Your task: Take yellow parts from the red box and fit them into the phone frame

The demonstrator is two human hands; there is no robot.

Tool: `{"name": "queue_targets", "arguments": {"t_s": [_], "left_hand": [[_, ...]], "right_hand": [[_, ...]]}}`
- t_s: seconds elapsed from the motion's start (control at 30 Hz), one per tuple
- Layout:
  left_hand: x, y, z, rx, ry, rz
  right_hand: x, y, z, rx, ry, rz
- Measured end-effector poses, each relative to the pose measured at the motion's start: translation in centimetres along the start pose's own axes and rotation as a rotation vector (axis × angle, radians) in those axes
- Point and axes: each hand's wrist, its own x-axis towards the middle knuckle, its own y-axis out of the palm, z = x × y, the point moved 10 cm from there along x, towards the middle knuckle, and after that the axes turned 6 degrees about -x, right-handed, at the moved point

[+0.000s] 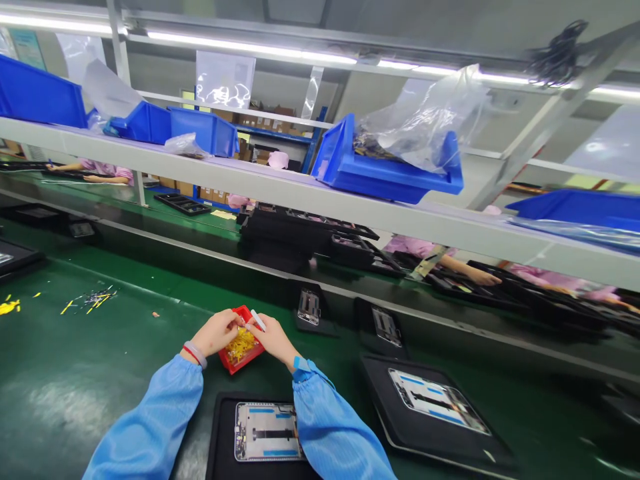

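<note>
R hand [274,339] holds white tool [259,320] nr L hand [218,332] over red bin [231,368]

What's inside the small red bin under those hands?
The red bin holds a heap of small yellow pieces. The left hand and right hand partly cover its far part, so what lies beneath them, or under the heap's top layer, can't be seen.

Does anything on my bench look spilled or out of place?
Possibly: a yellow clump at far left and scattered dark and yellow bits lie loose on the green bench, which looks odd because similarly coloured yellow pieces sit inside the red bin.
</note>
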Motion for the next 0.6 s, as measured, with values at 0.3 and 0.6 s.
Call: {"name": "queue_targets", "arguments": {"t_s": [0.3,0.6], "left_hand": [[0.0,-0.3,0.2,-0.014,0.015,-0.058],[-0.2,0.7,-0.8,0.114,0.055,0.005]], "right_hand": [[-0.8,-1.4,-1.0,-0.022,0.016,-0.069],[-1.2,-1.4,-1.0,-0.018,0.035,-0.084]]}}
